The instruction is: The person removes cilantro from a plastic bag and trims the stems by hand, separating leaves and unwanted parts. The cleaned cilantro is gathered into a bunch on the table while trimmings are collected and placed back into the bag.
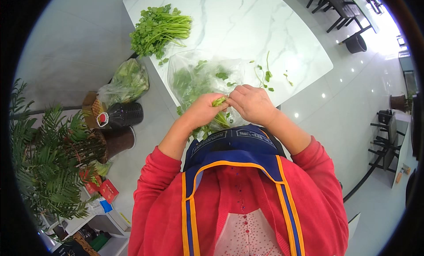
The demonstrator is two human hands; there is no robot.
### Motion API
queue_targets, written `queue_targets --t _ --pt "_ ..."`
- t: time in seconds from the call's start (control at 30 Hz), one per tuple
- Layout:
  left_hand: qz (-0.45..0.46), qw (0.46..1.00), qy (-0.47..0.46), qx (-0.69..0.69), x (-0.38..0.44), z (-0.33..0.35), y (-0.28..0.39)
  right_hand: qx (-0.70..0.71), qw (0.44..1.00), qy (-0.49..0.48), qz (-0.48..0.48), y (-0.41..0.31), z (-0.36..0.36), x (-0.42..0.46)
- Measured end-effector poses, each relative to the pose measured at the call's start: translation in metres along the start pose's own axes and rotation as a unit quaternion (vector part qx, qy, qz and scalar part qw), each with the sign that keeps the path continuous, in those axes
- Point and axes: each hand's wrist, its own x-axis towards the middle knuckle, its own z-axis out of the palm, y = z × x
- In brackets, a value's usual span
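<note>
My left hand [206, 108] is closed around a small bunch of leafy green herb stems [220, 101], probably coriander, with cut ends poking out above the thumb. Lower stems [221, 119] and leaves hang beneath that hand, near the blue apron [238, 136]. The fingertips of my right hand [254, 103] pinch at the stem ends, touching the left thumb; what they grip is hidden. Just beyond both hands, a clear plastic bag [205, 74] with more greens inside rests on the table. To its upper left lies a large bunch of the same herb [162, 31], stems pointing right.
The white marble-patterned table [245, 27] bears loose sprigs [267, 74] at right. On the floor at left are a bag of green vegetables [129, 80], a dark plastic jug [124, 115] and a potted palm [116, 141]. Chairs [341, 7] and a black bin [356, 43] stand at upper right.
</note>
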Motion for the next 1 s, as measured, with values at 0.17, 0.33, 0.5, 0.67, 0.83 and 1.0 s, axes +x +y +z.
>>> queue_targets --t 0.17,0.33,0.5,0.67,0.83,1.0 --pt "0.156 0.970 0.131 0.129 -0.002 0.011 -0.007 0.334 0.909 0.010 0.250 -0.002 0.021 -0.002" --pt "0.230 0.934 0.183 0.204 -0.010 0.016 -0.007 0.684 0.564 -0.052 0.459 0.003 0.008 0.000" --pt "0.204 0.957 0.203 -0.033 -0.011 0.023 -0.006 0.723 0.493 0.163 0.456 0.063 0.013 -0.012" --pt "0.079 0.902 0.189 -0.381 -0.026 -0.020 -0.014 0.098 0.932 0.108 0.331 0.075 0.026 -0.033" --pt "0.113 0.855 0.176 -0.475 -0.034 -0.035 -0.017 0.441 0.833 -0.006 0.334 0.018 0.019 -0.013" --pt "0.110 0.844 0.158 -0.501 -0.036 -0.032 -0.017 0.407 0.877 -0.052 0.251 -0.023 0.015 0.017"
